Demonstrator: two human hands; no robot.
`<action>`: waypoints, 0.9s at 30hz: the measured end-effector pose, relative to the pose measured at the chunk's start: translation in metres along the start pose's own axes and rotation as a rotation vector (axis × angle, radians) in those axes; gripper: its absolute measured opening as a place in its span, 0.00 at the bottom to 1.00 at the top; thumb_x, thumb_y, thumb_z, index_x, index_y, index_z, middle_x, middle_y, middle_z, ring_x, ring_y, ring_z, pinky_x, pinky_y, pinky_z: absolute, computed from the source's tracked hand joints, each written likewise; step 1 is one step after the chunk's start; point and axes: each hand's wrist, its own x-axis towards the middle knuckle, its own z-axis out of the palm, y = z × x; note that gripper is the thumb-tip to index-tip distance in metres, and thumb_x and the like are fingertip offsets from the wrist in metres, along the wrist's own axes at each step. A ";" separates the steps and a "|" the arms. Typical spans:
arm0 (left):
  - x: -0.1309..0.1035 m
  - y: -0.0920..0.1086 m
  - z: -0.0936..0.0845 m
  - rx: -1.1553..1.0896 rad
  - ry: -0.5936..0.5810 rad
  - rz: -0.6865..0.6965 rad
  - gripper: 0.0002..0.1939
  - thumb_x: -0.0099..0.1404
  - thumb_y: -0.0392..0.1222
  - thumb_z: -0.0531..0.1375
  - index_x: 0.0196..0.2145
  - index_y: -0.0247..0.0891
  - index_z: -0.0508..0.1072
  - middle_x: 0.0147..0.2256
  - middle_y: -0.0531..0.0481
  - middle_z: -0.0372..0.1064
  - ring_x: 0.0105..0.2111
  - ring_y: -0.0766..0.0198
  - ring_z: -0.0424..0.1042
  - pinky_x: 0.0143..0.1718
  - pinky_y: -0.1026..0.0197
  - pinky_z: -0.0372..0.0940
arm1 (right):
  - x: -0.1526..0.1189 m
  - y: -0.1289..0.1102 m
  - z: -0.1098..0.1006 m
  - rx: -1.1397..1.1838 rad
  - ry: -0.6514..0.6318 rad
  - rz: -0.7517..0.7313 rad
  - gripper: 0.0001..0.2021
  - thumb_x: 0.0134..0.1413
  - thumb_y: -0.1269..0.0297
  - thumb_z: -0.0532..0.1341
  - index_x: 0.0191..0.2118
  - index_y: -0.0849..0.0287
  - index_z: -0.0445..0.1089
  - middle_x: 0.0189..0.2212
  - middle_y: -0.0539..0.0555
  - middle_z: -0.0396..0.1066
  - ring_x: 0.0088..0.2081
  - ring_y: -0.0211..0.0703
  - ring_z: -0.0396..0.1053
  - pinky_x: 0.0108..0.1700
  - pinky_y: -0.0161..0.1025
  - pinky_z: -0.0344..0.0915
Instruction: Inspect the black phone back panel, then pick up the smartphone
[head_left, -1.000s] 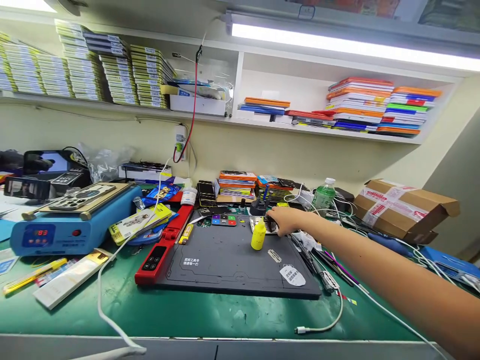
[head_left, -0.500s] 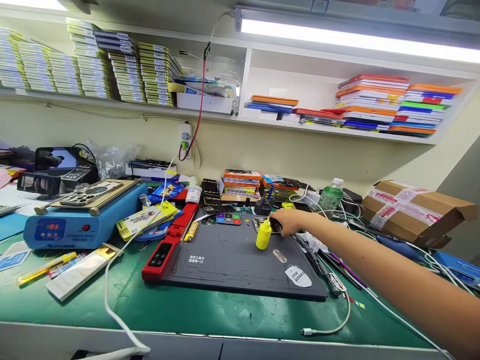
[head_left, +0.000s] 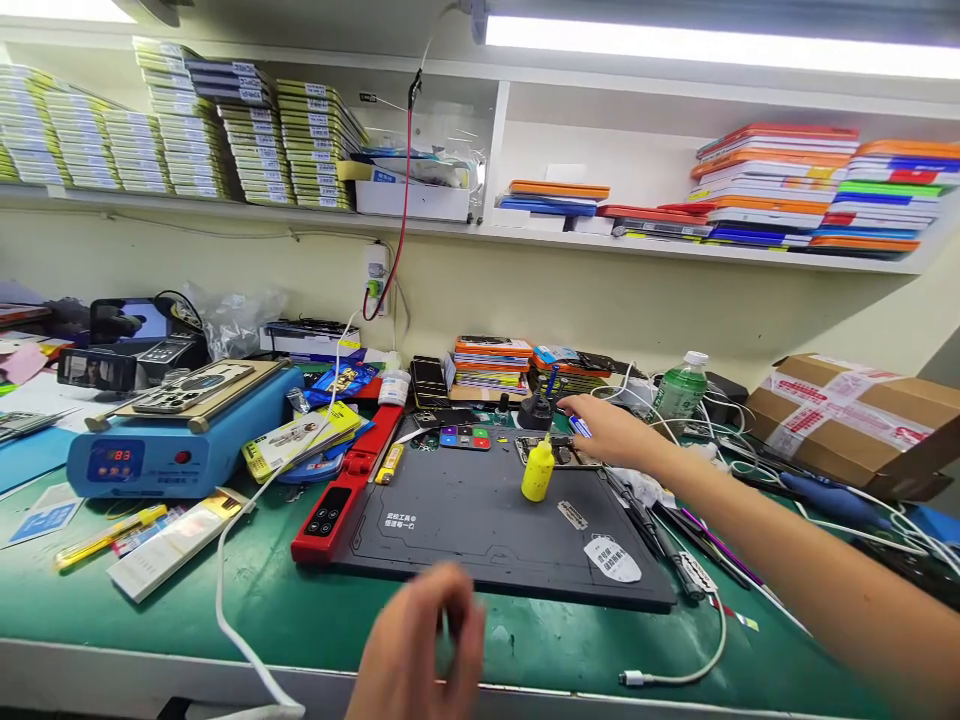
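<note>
My right hand (head_left: 606, 432) reaches over the far right part of the dark grey work mat (head_left: 465, 520). Its fingers are bent in by a small blue-and-white item (head_left: 580, 427), and their tips are partly hidden, so what they hold cannot be made out. A phone circuit board in its frame (head_left: 534, 450) lies just below that hand, partly behind an upright yellow squeeze bottle (head_left: 538, 472). My left hand (head_left: 421, 645), blurred, hovers at the near edge of the mat with loosely curved fingers, a gap beside the thumb, and nothing visible in it.
On the left stands a blue heating plate (head_left: 187, 455) with a phone part on top. A black tool holder (head_left: 536, 408) stands behind the mat. Razor blades (head_left: 572, 514) and a white cable (head_left: 682, 678) lie on the right, near a green-labelled bottle (head_left: 681, 388) and a cardboard box (head_left: 862, 415).
My left hand has come into view at the bottom middle. My right hand has shifted from behind the yellow bottle toward the back right, uncovering more of the board. The view has turned slightly.
</note>
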 end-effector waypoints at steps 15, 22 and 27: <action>0.198 -0.070 0.013 0.693 -0.192 0.155 0.17 0.67 0.46 0.61 0.50 0.35 0.72 0.54 0.42 0.69 0.53 0.52 0.69 0.53 0.42 0.66 | -0.120 -0.042 0.064 0.522 0.705 0.378 0.11 0.60 0.59 0.56 0.47 0.52 0.66 0.41 0.53 0.73 0.42 0.48 0.72 0.29 0.38 0.62; 0.209 -0.072 0.024 0.809 -0.306 0.248 0.17 0.68 0.45 0.61 0.51 0.36 0.72 0.54 0.42 0.69 0.53 0.52 0.70 0.54 0.42 0.66 | -0.121 -0.034 0.067 0.616 0.708 0.431 0.15 0.54 0.54 0.58 0.45 0.53 0.68 0.38 0.56 0.73 0.39 0.53 0.73 0.28 0.42 0.61; 0.209 -0.078 0.031 0.771 -0.292 0.288 0.16 0.68 0.46 0.61 0.50 0.36 0.72 0.52 0.43 0.70 0.51 0.54 0.71 0.52 0.44 0.67 | -0.122 -0.032 0.069 0.689 0.672 0.449 0.14 0.54 0.52 0.57 0.43 0.53 0.69 0.38 0.57 0.74 0.40 0.55 0.73 0.33 0.45 0.64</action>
